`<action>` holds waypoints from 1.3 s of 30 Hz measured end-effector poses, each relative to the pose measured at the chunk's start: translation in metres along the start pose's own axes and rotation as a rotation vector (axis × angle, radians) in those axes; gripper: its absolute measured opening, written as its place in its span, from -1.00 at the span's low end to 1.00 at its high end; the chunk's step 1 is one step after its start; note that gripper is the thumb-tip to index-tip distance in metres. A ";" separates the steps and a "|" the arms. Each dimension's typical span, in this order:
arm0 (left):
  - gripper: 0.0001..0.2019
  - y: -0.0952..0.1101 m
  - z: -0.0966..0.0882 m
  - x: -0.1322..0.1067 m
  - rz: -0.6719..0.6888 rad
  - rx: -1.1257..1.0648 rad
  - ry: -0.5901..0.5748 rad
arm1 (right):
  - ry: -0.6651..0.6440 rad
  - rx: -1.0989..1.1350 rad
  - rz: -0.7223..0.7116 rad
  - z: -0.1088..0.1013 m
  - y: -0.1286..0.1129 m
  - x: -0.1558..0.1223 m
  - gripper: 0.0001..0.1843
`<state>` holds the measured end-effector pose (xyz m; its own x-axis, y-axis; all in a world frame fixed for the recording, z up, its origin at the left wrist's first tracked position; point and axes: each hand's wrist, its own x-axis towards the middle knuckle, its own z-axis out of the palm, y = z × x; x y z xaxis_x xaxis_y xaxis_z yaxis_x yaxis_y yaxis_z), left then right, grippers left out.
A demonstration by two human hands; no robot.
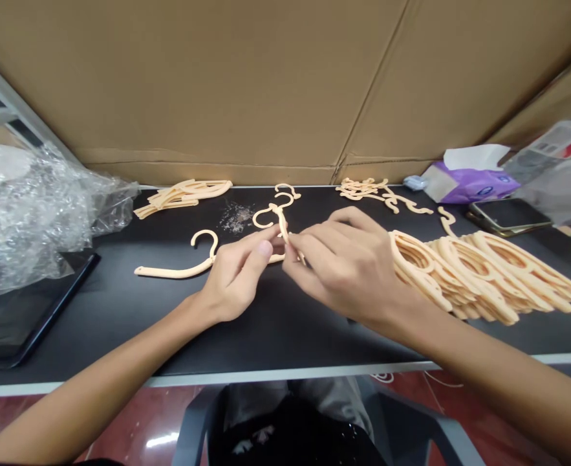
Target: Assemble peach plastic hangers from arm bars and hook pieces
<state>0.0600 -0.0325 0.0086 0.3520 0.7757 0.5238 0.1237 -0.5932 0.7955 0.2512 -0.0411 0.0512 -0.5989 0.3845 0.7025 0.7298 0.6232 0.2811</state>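
Both hands meet over the middle of the black table around a cream plastic hanger [282,223], held with its hooked end up. My left hand [237,272] grips it from the left with thumb and fingers. From the right, my right hand [346,265] pinches it, the fingers hiding much of its lower part. Just left of my left hand lies another cream hanger [173,272] with its hook pointing away from me; my hand covers part of it. Loose cream hooks [288,191] lie on the table behind my fingertips.
At the right are stacked hanger arms [479,275], a phone [511,215] and a purple tissue pack [472,181]. Hooks [363,188] and more arms [183,194] lie along the cardboard wall [246,90]. Bubble wrap [37,207] covers part of a tablet [28,317] at left.
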 end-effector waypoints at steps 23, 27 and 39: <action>-0.71 -0.011 -0.022 0.018 -0.253 0.207 0.042 | -0.405 0.320 0.199 0.022 -0.035 -0.011 -0.71; -0.69 0.000 -0.048 0.029 -0.196 0.462 0.037 | -0.521 0.361 0.166 0.027 -0.045 -0.006 -0.70; -0.71 -0.026 -0.154 -0.011 -0.527 0.556 0.158 | -0.423 0.456 0.029 0.098 -0.101 0.056 -0.67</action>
<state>-0.0896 0.0075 0.0288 -0.0138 0.9818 0.1896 0.6990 -0.1261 0.7039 0.1112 -0.0158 -0.0022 -0.7281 0.5835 0.3598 0.5889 0.8010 -0.1074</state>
